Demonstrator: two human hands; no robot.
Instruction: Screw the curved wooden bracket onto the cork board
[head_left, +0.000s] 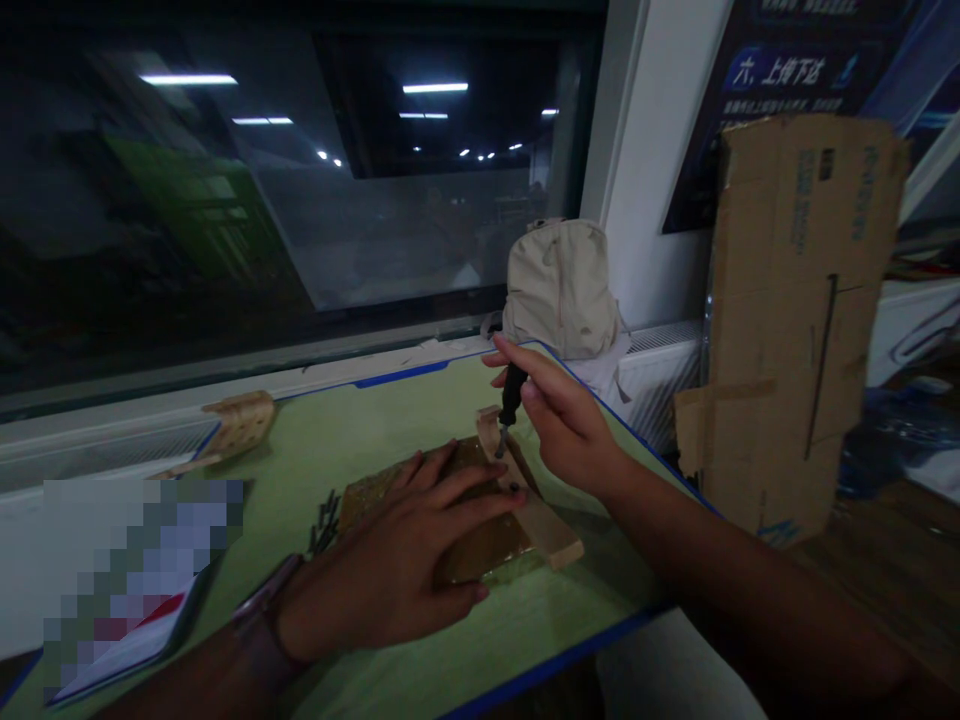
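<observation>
At the centre of the frame, my right hand [564, 420] grips a black-handled metal screwdriver [513, 398], tip down over the pale, narrow wooden strip [546, 522] just right of centre. My left hand [401, 560] lies flat, fingers spread, across a glossy brown slab [491, 545] beneath the strip; slim dark pieces [324, 522] lie left of it on the pale green counter [319, 425].
</observation>
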